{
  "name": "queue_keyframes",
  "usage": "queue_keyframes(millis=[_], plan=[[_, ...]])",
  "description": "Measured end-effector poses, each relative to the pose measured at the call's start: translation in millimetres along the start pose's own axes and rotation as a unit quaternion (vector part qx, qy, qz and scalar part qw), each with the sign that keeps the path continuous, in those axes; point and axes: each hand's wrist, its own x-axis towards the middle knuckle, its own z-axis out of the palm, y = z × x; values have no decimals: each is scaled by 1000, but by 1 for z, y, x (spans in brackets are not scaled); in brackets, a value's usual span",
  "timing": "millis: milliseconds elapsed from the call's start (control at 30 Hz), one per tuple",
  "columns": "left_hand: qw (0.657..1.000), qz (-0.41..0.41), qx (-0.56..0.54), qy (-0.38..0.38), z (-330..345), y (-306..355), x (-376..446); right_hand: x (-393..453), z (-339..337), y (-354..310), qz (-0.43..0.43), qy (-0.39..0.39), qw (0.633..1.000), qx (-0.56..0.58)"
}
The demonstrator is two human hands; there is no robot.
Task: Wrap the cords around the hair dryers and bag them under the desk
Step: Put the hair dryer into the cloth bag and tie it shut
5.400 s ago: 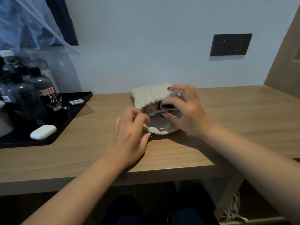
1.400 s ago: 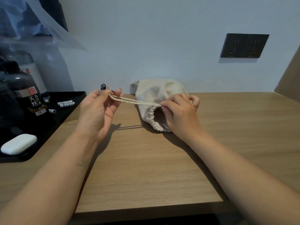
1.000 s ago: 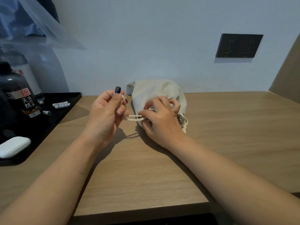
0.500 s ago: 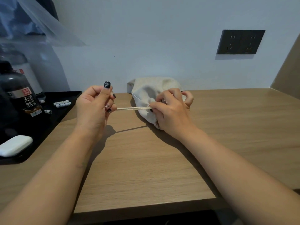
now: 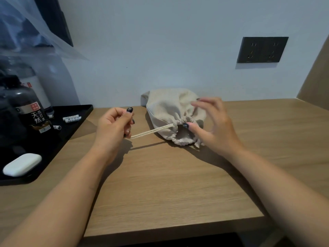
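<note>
A cream cloth drawstring bag (image 5: 170, 111) lies on its side at the frame's centre on the wooden surface (image 5: 178, 184), bulging, its gathered mouth facing the viewer, its length running back toward the wall. The left hand (image 5: 114, 127) pinches the taut drawstring (image 5: 151, 132); the right hand (image 5: 211, 122), fingers spread wide, thumb touching the puckered mouth.

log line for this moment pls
left hand pinches drawstring, taut | right hand open, thumb at bag mouth | mouth part cinched | bag lying on desk
</note>
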Motion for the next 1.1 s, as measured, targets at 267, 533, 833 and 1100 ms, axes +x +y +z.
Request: queue_keyframes(millis=[267, 533, 833, 1100], plan=[[981, 32, 189, -17, 12, -12, -5, -20, -16, 8, 231, -100, 967, 29], [775, 385, 496, -77, 56, -13, -22, -18, -9, 15, 222, -140, 962, 70], [721, 370, 558, -180, 124, -9, -18, -10, -37, 17, 272, -113, 932, 209], [815, 292, 479, -145, 147, -13, -4, -3, -41, 20, 279, 29, 931, 235]])
